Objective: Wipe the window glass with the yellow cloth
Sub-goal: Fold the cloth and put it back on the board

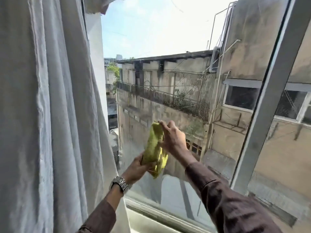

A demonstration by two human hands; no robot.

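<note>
Yellow, nubby-textured cleaning cloth (pixel 154 148) hangs bunched in a loose vertical roll in front of the clear window glass (pixel 151 39), held between both hands near the lower middle of the pane. The left hand (pixel 137 167) grips the cloth's lower end, its fingers closed around the fabric from below. The right hand (pixel 173 140) reaches in from the right, and its fingers (pixel 162 125) pinch the cloth's upper edge, thumb and fingertips together on the fold. Whether the cloth touches the glass cannot be told.

A silver metal wristwatch (pixel 119 183) sits on the left wrist, and both arms wear dark brown long sleeves (pixel 232 204).

To the left, a pale grey-white fabric curtain (pixel 47 115) falls in long wrinkled pleats and fills that whole side of the view, covering the window's left edge. To the right, a grey metal window frame bar (pixel 272 91) slants up the picture, with another pane beyond it. Along the bottom runs the light-coloured window sill track (pixel 159 214), and the lower glass shows faint reflections and a hazy film.

Through the pane stand weathered beige concrete buildings (pixel 168 98) with stained walls, a dark metal balcony railing (pixel 168 98), pipes and wires, a patch of green foliage (pixel 114 69) and a bright, pale blue sky.
</note>
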